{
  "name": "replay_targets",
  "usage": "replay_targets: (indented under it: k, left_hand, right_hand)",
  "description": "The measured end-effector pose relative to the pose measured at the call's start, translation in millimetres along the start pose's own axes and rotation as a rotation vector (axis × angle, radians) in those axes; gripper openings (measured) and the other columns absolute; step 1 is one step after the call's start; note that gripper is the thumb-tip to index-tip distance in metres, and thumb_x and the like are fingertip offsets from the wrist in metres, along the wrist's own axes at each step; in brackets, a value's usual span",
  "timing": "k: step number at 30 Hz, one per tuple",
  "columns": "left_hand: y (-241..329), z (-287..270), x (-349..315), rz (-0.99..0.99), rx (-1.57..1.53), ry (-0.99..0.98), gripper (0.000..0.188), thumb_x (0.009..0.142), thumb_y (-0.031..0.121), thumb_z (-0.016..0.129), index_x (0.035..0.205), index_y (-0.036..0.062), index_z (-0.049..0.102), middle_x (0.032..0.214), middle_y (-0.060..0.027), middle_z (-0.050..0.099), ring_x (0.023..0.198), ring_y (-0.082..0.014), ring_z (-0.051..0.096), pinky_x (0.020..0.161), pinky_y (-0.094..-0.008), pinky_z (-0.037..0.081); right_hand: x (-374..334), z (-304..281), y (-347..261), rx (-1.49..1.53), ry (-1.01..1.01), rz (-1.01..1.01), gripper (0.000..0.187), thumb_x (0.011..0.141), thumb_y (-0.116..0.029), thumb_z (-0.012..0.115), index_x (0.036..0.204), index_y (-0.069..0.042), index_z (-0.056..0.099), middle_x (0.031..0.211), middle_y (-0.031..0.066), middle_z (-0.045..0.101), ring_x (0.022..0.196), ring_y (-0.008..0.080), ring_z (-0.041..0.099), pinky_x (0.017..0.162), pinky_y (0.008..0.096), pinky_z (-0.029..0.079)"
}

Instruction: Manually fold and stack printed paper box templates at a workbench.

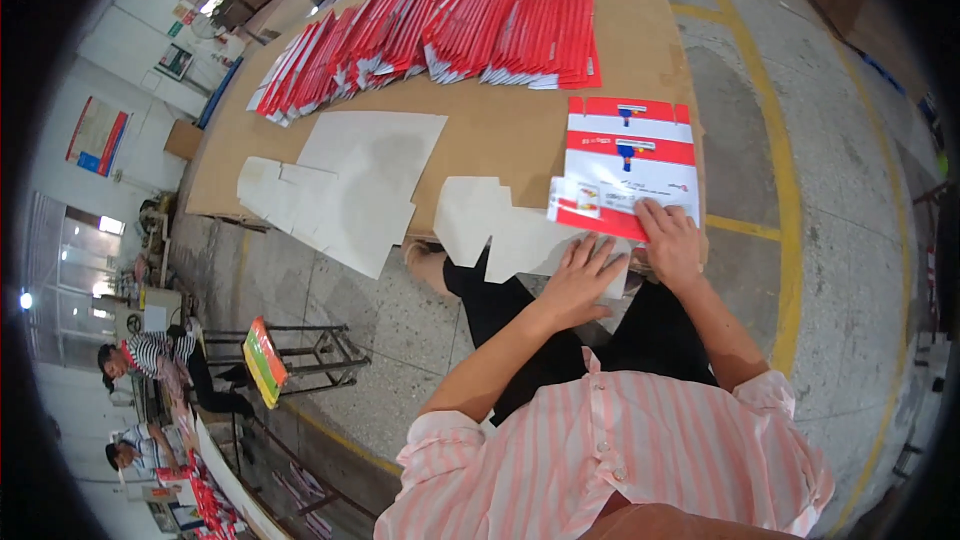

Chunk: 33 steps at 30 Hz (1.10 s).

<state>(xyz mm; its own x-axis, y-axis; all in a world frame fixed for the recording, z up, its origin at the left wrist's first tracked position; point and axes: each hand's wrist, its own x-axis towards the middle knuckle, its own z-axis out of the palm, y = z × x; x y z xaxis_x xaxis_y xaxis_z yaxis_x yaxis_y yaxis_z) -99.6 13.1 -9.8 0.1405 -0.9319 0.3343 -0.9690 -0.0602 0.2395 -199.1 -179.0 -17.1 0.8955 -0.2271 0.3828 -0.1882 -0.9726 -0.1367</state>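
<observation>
A flat carton blank (485, 230) lies pale side up across the table's near edge, its cut end jutting past it. My left hand (578, 285) lies on the blank's right part, fingers spread and holding nothing. Beside it, my right hand (668, 240) is closed over the near edge of a red and white printed carton (630, 155); its thumb is hidden. That carton lies flat, printed side up, at the table's right edge, with slotted flaps at its far end. To the left, more pale blanks (370, 165) lie on the table, overhanging its near edge.
Rows of folded red and white cartons (540, 35) lean together along the far part of the brown table (500, 125). A stool (290, 355) with a colourful top stands on the floor to the left. Two people (165, 355) sit farther left. Yellow lines mark the floor at right.
</observation>
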Motion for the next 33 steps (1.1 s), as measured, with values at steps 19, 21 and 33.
replay_targets:
  k: [19,21,33]
  left_hand:
    - [-113,-36,-58,-0.693,0.419,0.122,0.038,0.081,0.037,0.066,0.103,0.0064,0.067,0.11,-0.0134,0.06,0.104,-0.0339,0.05,0.096,-0.0534,0.035]
    - [-112,-42,-55,-0.894,0.046,0.026,0.031,0.08,0.036,0.067,0.085,0.0054,0.069,0.097,-0.0123,0.062,0.098,-0.0337,0.052,0.089,-0.0515,0.038]
    - [-138,-106,-112,-0.245,0.272,-0.175,0.066,0.071,0.034,0.075,0.129,0.0112,0.054,0.1,-0.0086,0.064,0.104,-0.0308,0.053,0.088,-0.0439,0.04]
  right_hand:
    - [5,1,0,0.04,0.092,-0.044,0.047,0.073,-0.01,0.061,0.12,-0.004,0.059,0.12,0.0093,0.06,0.094,0.0294,0.055,0.082,0.0386,0.048]
    - [4,1,-3,0.043,0.101,-0.059,0.044,0.076,-0.01,0.058,0.12,-0.004,0.059,0.12,0.0093,0.059,0.093,0.0292,0.055,0.082,0.0388,0.048]
    - [-12,3,7,-0.03,0.072,-0.006,0.052,0.072,-0.002,0.059,0.124,-0.004,0.057,0.122,0.0089,0.058,0.093,0.0282,0.054,0.082,0.0368,0.048]
